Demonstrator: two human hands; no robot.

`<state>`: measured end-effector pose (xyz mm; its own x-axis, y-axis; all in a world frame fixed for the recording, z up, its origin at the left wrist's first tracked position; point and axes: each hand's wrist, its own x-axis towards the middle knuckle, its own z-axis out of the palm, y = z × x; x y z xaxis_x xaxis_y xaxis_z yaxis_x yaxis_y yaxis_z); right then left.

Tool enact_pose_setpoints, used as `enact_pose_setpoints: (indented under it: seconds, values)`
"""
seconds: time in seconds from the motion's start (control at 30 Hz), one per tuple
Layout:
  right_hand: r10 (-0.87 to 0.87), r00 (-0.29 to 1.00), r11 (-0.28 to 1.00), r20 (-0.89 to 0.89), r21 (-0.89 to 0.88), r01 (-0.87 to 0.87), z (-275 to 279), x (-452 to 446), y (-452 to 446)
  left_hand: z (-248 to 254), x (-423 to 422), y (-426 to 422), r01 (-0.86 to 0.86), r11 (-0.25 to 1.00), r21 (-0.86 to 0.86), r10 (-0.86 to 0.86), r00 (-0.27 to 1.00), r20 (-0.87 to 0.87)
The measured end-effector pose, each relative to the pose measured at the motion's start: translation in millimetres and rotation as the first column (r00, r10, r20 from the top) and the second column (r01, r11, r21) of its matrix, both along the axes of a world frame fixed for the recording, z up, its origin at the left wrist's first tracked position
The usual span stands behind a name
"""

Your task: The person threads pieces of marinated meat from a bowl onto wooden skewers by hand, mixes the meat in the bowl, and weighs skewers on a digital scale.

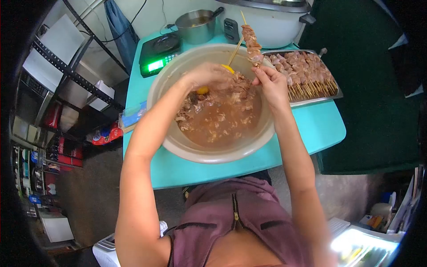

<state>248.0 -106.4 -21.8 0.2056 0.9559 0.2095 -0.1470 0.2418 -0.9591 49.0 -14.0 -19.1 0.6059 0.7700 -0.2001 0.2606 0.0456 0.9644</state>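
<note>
My right hand [272,83] pinches the lower end of a skewer of raw meat [252,42], held upright over the far right rim of a large beige basin [209,157]. Pieces of meat [242,91] and brownish liquid [222,127] lie in the basin. My left hand [208,74] is over the meat at the basin's far side, smeared by motion, so its fingers do not show clearly. Close by it, a bare stick [235,50] leans up, and a yellow round piece [203,90] shows below the wrist.
A metal tray [318,99] of finished meat skewers [307,66] stands to the right on the turquoise table [311,127]. Behind the basin are a green-lit scale [155,66], a steel pot [195,31] and a large white cooker [267,26]. Metal shelving [75,75] stands left.
</note>
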Motion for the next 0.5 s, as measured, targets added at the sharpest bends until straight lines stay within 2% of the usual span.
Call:
enact_pose_setpoints:
  seconds: [0.03, 0.17, 0.23, 0.27, 0.33, 0.37, 0.43, 0.47, 0.5]
  values:
    - [0.006, 1.000, 1.000, 0.007, 0.005, -0.006, -0.6, 0.3, 0.7, -4.5, -1.1, 1.9, -0.013, 0.998, 0.067, 0.009, 0.998, 0.064]
    - [0.022, 0.992, 1.000, 0.121, 0.009, -0.024, -9.8, 2.5, 5.5, -5.0, -10.0, 15.5, -0.034, 0.995, 0.089, 0.023, 0.993, 0.114]
    - [0.042, 0.987, 0.999, 0.153, 0.011, -0.044, -6.2, 0.0, 2.7, 6.8, -13.1, 9.5, -0.047, 0.985, -0.166, 0.076, 0.982, 0.173]
    - [0.066, 0.989, 0.998, 0.133, -0.023, -0.064, -3.4, -1.3, -0.2, 12.0, -13.7, 6.1, -0.052, 0.986, -0.160, 0.082, 0.980, 0.183]
    - [0.094, 0.988, 0.995, 0.119, -0.054, -0.088, -0.7, -2.8, -2.5, 21.8, -13.8, -1.5, -0.162, 0.951, -0.263, 0.213, 0.961, 0.176]
    - [0.092, 0.986, 0.995, 0.136, -0.046, -0.087, -2.1, -3.1, -2.3, 20.2, -15.3, 0.7, -0.166, 0.951, -0.261, 0.217, 0.959, 0.182]
    - [0.093, 0.984, 0.995, 0.153, -0.039, -0.088, -5.2, -3.2, 0.1, 13.5, -18.1, 7.4, -0.097, 0.993, -0.068, 0.104, 0.988, 0.112]
    - [0.087, 0.980, 0.996, 0.177, -0.023, -0.084, -7.3, -2.6, 1.3, 9.5, -20.0, 10.2, -0.098, 0.993, -0.067, 0.105, 0.988, 0.115]
    - [0.080, 0.977, 0.997, 0.200, -0.009, -0.080, -6.8, -3.1, 1.2, 7.0, -21.7, 11.6, -0.074, 0.997, 0.021, 0.073, 0.996, 0.050]
